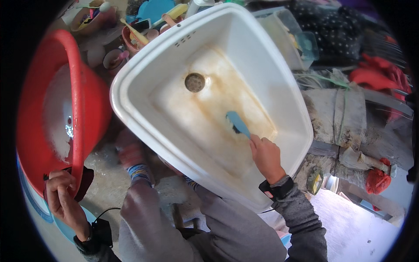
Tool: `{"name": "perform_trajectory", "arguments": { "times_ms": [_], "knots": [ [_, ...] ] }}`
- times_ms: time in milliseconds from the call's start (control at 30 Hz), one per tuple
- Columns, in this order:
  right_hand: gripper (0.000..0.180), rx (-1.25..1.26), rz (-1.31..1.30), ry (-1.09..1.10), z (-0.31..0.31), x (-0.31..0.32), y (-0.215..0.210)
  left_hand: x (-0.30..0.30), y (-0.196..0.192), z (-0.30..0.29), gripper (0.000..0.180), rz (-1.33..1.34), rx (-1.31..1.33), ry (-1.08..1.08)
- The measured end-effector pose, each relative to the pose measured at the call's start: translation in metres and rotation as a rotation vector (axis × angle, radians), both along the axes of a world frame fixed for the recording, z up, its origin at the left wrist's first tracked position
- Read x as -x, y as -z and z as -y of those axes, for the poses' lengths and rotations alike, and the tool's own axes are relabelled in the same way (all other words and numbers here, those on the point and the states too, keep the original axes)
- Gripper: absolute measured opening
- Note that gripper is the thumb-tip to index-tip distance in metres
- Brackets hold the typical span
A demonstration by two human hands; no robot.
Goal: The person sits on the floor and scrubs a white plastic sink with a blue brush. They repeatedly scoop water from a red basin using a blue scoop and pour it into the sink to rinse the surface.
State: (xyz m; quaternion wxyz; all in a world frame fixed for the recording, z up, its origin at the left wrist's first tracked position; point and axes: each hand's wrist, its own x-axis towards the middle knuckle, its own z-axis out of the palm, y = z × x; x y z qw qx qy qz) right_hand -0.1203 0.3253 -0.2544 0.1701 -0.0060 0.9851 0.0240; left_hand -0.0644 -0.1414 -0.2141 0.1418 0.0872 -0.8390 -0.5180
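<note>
A large white sink [135, 109] with brown stains on its bottom and a round drain fills the middle. My right hand [267, 158] is closed round the handle of a blue scrub brush [238, 123], whose dark bristles face the sink's stained bottom. On the left a red basin [75, 56] stands tilted, with some cloudy water [59, 115] in it. My left hand [64, 198] has its fingers curled over the basin's near rim. Beside those fingers shows a dark red and black piece [86, 183] that I cannot make out.
Behind the sink are a basket of small tools [131, 39] and a pink bowl [94, 19]. Clear plastic containers [290, 41], a stained block [331, 115] and a red bag [379, 179] lie to the right. My knees [148, 218] are close below the sink.
</note>
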Motion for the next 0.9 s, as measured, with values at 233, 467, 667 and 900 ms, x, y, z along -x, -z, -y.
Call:
{"name": "perform_trajectory", "arguments": {
  "times_ms": [233, 467, 667, 900],
  "knots": [
    [0.013, -0.009, -0.045, -0.046, -0.003, 0.021, 0.011, 0.012, -0.014, -0.011, 0.015, 0.035, -0.042, 0.0],
    [0.015, 0.07, -0.045, -0.028, -0.002, 0.041, 0.002, 0.015, -0.022, -0.014, 0.007, 0.036, -0.262, 0.06],
    [0.016, 0.144, -0.106, -0.009, -0.004, 0.028, 0.012, 0.009, -0.021, -0.006, 0.014, 0.011, -0.288, 0.112],
    [0.021, 0.116, -0.086, -0.07, -0.013, 0.028, -0.025, -0.025, -0.034, 0.029, 0.017, -0.092, -0.661, 0.077]
  ]
}}
